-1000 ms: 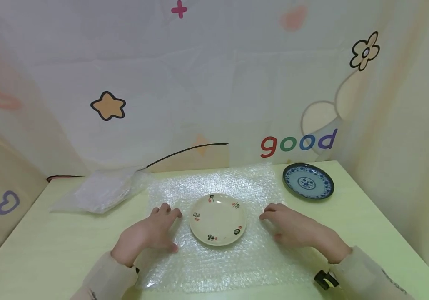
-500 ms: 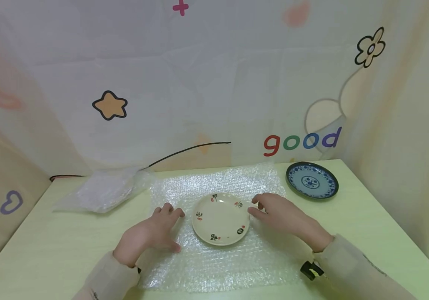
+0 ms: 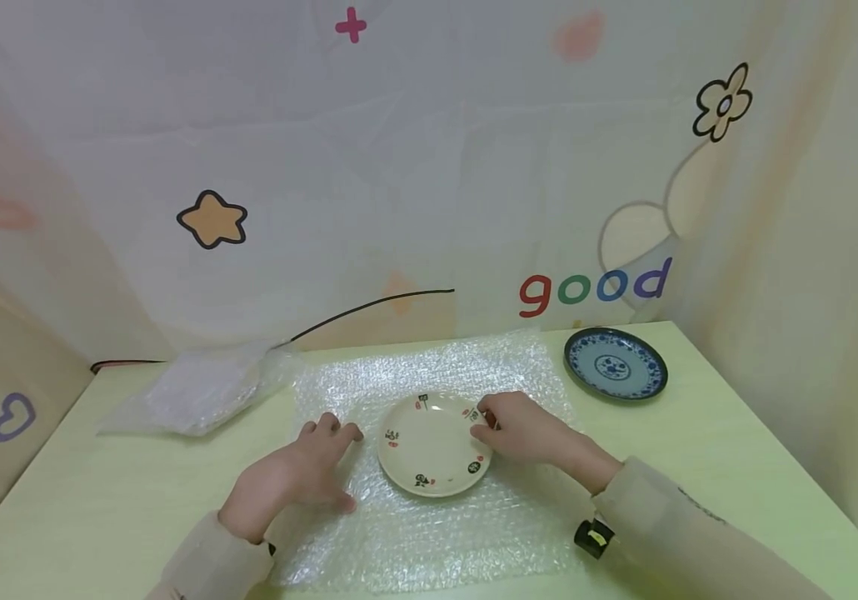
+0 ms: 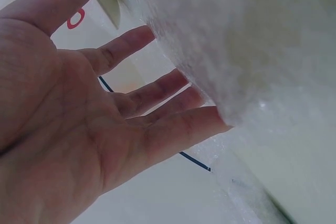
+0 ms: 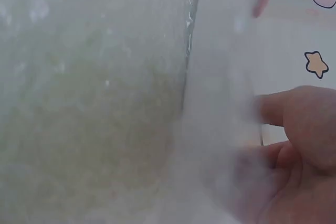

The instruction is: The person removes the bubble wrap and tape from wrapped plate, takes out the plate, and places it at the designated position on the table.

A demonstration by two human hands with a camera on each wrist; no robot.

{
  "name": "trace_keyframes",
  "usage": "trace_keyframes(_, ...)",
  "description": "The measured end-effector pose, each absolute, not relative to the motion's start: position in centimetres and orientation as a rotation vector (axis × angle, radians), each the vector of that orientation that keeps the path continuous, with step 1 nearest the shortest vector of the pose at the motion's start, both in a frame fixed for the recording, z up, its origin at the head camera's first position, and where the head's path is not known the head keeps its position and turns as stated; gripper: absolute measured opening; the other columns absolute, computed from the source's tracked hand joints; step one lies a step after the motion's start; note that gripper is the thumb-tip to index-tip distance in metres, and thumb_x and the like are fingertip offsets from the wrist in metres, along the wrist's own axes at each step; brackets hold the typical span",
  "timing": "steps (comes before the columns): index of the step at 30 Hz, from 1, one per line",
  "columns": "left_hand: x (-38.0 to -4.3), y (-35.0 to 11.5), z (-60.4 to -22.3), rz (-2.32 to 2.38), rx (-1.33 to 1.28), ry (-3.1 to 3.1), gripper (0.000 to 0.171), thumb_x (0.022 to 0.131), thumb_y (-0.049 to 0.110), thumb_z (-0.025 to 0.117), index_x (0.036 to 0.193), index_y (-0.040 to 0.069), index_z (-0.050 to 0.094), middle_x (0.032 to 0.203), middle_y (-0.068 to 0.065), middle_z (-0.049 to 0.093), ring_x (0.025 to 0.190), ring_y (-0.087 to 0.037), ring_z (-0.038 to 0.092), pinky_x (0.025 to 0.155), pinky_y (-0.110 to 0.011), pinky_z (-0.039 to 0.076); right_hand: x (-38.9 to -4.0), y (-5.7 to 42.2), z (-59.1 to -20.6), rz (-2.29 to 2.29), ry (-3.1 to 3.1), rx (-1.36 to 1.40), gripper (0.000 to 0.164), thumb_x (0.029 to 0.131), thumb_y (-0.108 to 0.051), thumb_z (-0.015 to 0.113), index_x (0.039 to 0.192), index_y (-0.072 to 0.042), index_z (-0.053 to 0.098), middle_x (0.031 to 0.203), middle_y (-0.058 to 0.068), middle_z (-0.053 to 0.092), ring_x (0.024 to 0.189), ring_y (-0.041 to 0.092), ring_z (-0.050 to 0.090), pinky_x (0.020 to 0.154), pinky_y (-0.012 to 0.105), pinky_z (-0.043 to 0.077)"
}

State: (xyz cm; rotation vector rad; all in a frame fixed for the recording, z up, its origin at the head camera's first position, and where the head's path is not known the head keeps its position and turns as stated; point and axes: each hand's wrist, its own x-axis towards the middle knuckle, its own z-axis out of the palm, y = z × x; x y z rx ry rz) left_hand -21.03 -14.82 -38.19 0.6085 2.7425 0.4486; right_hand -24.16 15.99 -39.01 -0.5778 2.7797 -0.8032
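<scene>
A cream plate (image 3: 432, 450) with small dark and red motifs lies on a clear bubble wrap sheet (image 3: 414, 550). At the plate's right rim, my right hand (image 3: 522, 429) grips it, thumb over the edge and fingers curled. The right wrist view is blurred around the fingers (image 5: 252, 177), so their tips are hidden. To the left of the plate, my left hand (image 3: 290, 475) rests on the bubble wrap with spread fingers. The left wrist view shows the left fingertips (image 4: 178, 80) touching the wrap, with nothing in the palm.
A blue-patterned plate with a dark rim (image 3: 615, 365) sits at the back right of the pale table (image 3: 714, 442). Another piece of bubble wrap (image 3: 200, 383), piled up, lies at the back left. A printed cloth (image 3: 369, 192) hangs behind the table.
My right hand has moved left from the bubble wrap beside the plate to the plate's right rim, its fingers curling there. The left hand and the plate stay where they were.
</scene>
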Motion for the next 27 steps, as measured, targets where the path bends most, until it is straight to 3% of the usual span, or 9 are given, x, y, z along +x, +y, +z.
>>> trace_keyframes(6, -21.0, -14.9, -38.2, 0.456, 0.606, 2.744, 0.074, 0.073, 0.020, 0.095, 0.133, 0.007, 0.054, 0.128, -0.021, 0.045, 0.114, -0.039, 0.045, 0.089, -0.059, 0.052, -24.2, 15.6, -39.5, -0.868, 2.817, -0.502, 0.027, 0.097, -0.007, 0.068, 0.120, 0.009, 0.066, 0.092, 0.008, 0.066, 0.078, 0.017, 0.058, 0.067, 0.029, 0.054)
trace_keyframes(15, -21.1, -15.0, -38.3, 0.455, 0.604, 2.734, 0.078, 0.073, 0.023, 0.095, 0.137, 0.007, 0.052, 0.136, -0.024, 0.043, 0.120, -0.041, 0.044, 0.091, -0.060, 0.052, -24.7, 15.9, -40.6, -1.182, 2.694, -0.301, 0.020, 0.095, -0.001, 0.065, 0.115, 0.004, 0.067, 0.092, 0.007, 0.063, 0.077, 0.018, 0.061, 0.063, 0.028, 0.057)
trace_keyframes(27, -21.1, -15.1, -38.3, 0.464, 0.602, 2.737, 0.077, 0.074, 0.024, 0.095, 0.137, 0.008, 0.053, 0.136, -0.024, 0.043, 0.121, -0.041, 0.044, 0.092, -0.061, 0.051, -24.2, 16.9, -40.1, -1.542, 2.406, -0.126, 0.027, 0.097, 0.002, 0.061, 0.122, 0.010, 0.059, 0.104, 0.017, 0.061, 0.085, 0.024, 0.066, 0.070, 0.036, 0.062)
